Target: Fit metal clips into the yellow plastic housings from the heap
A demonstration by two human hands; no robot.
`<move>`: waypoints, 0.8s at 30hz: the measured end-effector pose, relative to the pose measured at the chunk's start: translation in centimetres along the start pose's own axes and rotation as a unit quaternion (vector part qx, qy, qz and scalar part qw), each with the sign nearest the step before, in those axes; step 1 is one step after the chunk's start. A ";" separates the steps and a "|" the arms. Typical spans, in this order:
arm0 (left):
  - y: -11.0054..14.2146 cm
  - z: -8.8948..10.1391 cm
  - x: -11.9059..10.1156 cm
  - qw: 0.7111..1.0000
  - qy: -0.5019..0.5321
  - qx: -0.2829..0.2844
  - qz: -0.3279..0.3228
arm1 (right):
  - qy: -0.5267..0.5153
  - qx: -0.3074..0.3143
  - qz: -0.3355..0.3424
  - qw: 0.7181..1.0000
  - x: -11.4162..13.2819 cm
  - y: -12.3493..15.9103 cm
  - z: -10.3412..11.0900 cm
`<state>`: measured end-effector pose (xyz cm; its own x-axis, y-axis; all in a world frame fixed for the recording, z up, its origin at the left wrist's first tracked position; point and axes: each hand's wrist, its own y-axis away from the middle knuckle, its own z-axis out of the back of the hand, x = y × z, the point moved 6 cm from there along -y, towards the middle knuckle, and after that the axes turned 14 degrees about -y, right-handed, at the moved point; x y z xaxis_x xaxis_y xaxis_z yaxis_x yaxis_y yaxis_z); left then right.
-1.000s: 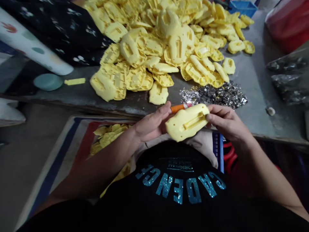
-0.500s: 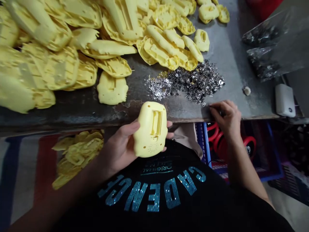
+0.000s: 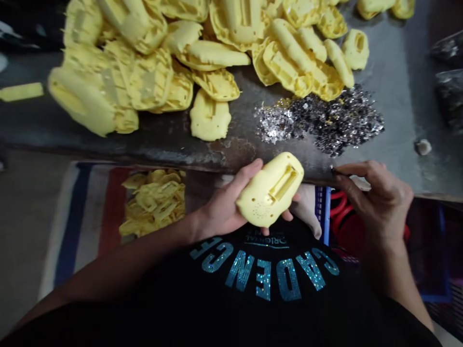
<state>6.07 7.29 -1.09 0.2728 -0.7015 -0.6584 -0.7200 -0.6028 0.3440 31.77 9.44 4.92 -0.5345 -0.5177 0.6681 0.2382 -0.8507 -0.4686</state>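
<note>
My left hand is shut on a hollow yellow moulded plastic casing, which has a rectangular slot and a cluster of small holes. My right hand is apart from it, at the table's near edge, with thumb and forefinger pinched on a small dark piece. I cannot tell what that piece is. Just beyond my right fingertips lies a heap of silvery metal flakes. Many similar yellow casings are piled further across the table.
The scuffed grey metal table runs across the view. A box of yellow pieces sits below its near edge on the left, and red rings lie in a blue crate. Dark plastic bags lie far right.
My right hand has moved away from the casing to the table edge, and the orange item is gone from view. The casing has turned in my left hand, showing its holes.
</note>
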 end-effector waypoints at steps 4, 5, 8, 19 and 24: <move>-0.1 -0.5 0.5 1.000 -0.010 0.010 -0.005 | -0.076 0.066 0.082 0.991 4.1 -1.6 -2.2; 0.0 -0.7 0.5 1.000 -0.015 0.009 -0.007 | -0.077 0.075 0.096 0.990 4.6 -1.9 -2.6; 0.4 -1.2 0.5 1.000 -0.024 0.012 -0.013 | -0.053 0.090 0.122 0.987 5.5 -2.5 -3.4; 1.2 -1.6 0.5 0.999 -0.038 -0.001 -0.018 | 0.034 0.119 0.176 0.977 7.4 -2.3 -3.5; 1.2 -1.8 0.7 0.998 -0.056 -0.012 -0.017 | 0.063 0.113 0.195 0.972 7.7 -1.6 -3.5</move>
<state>6.48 5.43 0.07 0.2219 -0.6348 -0.7401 -0.6955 -0.6350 0.3361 24.43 7.12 8.78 -0.4584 -0.8023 0.3823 0.6069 -0.5968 -0.5248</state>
